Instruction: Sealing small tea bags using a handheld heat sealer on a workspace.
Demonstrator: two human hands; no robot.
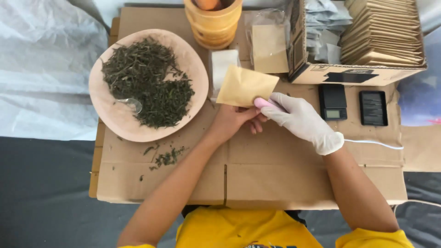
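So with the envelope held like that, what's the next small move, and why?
Probably run the pink tool along the edge of the tan envelope. The left hand pinches that edge, and the gloved right hand already has the tool's tip against it, cord trailing away to the right.

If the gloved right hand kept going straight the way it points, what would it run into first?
The right hand points left and slightly up, holding a pink tool whose tip already meets the tan paper pouch held by the left hand. Beyond that, probably the white stack, then the dish of dried herbs; depth is unclear.
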